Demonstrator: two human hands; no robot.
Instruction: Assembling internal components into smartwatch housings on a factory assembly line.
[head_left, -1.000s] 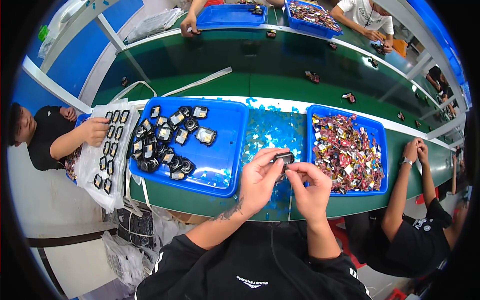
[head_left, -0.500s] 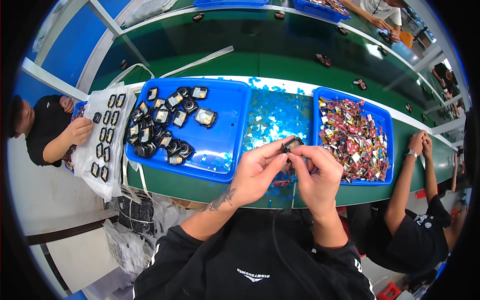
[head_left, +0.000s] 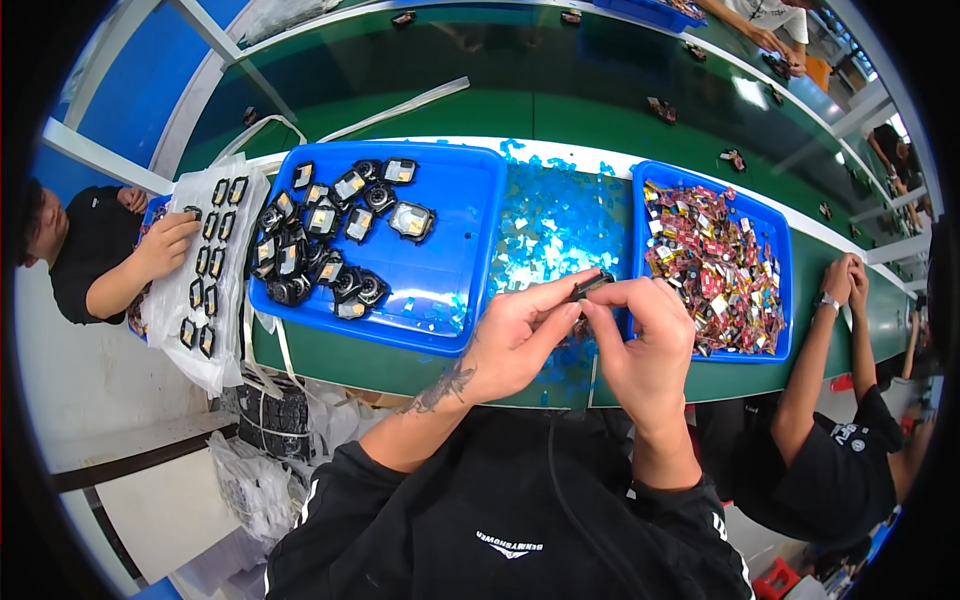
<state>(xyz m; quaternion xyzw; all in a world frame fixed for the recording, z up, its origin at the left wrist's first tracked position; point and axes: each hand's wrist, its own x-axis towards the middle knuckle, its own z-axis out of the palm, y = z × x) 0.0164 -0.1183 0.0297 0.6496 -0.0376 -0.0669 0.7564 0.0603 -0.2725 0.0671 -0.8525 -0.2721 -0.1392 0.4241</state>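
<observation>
Both hands meet over the table edge around one small black device housing (head_left: 592, 284). My left hand (head_left: 513, 338) grips it between thumb and index finger. From the other side, my right hand (head_left: 645, 325) pinches at its near edge, fingertips almost touching the left thumb. Fingers cover much of the housing, and it appears tilted on edge. To the left stands a blue tray (head_left: 430, 285) with several similar black housings (head_left: 322, 220) heaped in its left half. Right of my hands, another blue tray (head_left: 787, 290) holds a heap of small red, yellow and white electronic parts (head_left: 712, 270).
Blue film scraps (head_left: 550, 225) litter the green table between the trays. Further left, a co-worker's hand (head_left: 168, 243) reaches over a white sheet (head_left: 222, 340) with housings in rows. Beyond runs a green conveyor belt (head_left: 580, 95) carrying scattered parts. Another person's hands (head_left: 842, 280) are at the right.
The housing has turned from showing its face to a more edge-on tilt in my fingers. My right-hand fingers have shifted slightly. The co-worker's hand at left has moved up along the sheet.
</observation>
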